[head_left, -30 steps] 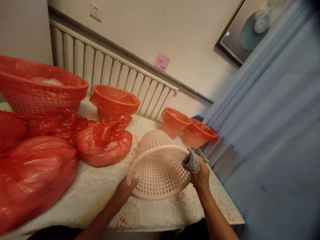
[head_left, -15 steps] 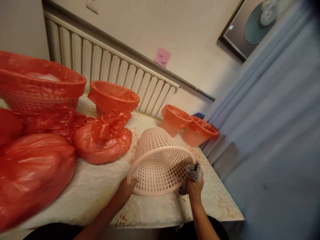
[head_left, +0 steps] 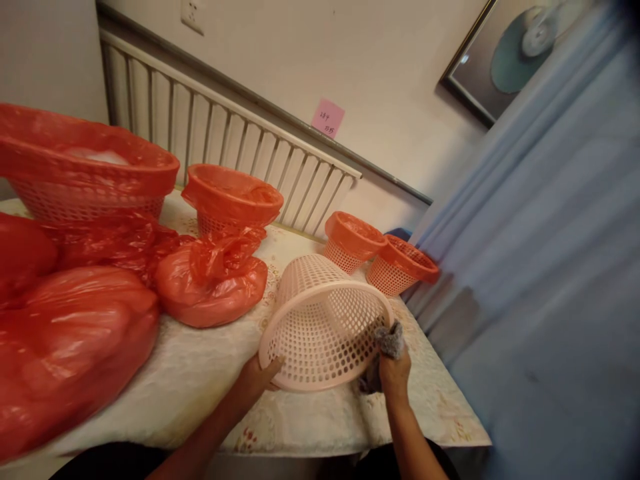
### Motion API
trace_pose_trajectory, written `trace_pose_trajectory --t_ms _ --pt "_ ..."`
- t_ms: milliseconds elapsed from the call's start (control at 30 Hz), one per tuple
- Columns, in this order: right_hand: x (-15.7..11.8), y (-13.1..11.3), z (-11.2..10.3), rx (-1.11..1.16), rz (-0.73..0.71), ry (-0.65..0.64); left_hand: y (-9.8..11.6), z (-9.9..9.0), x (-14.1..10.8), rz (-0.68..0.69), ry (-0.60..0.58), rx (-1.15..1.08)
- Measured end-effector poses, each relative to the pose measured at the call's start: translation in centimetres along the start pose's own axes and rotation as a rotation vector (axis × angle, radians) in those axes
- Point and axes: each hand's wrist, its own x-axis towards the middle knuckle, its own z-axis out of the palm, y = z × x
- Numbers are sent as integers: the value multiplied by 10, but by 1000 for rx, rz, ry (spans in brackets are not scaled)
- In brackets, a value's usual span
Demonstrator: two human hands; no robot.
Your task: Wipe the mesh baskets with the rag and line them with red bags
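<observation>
Holds pink basket point(head_left: 320, 333) tilted at table point(head_left: 200, 380), pinching its rim's left side in fingers of left hand point(head_left: 256, 377), and clutches gray cloth point(head_left: 391, 340) in right hand point(head_left: 396, 375) at rim's right side.

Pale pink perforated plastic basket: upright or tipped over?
Tipped: the pink basket has its open mouth facing the camera, not straight up.

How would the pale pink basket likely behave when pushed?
The pale pink basket is probably light for its size, being riddled with holes. Tipped on its side with a round rim, it may roll when pushed. It looks fairly stiff: its rim curves smoothly at the left hand.
</observation>
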Motion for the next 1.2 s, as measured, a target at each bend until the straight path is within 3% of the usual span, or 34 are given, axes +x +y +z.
trace_pose_trajectory --t_ms 167,300,400,667,833,967,1200 --pt "39 -53 -17 -135 -469 -157 5 -5 0 15 70 -1" --pt "41 -57 -15 -149 -559 -186 -1 -5 2 14 97 50" --pt "29 -42 -14 -103 -451 -101 -6 -3 5 49 96 57" --pt "-23 20 -3 12 86 81 -12 -1 9 68 87 85" --pt "-56 40 10 67 384 27 -13 -3 8 70 86 103" --pt "-73 43 9 94 483 -71 -14 -4 9 65 86 117" --pt "-82 56 -11 21 467 -162 -12 -5 5 56 66 85"
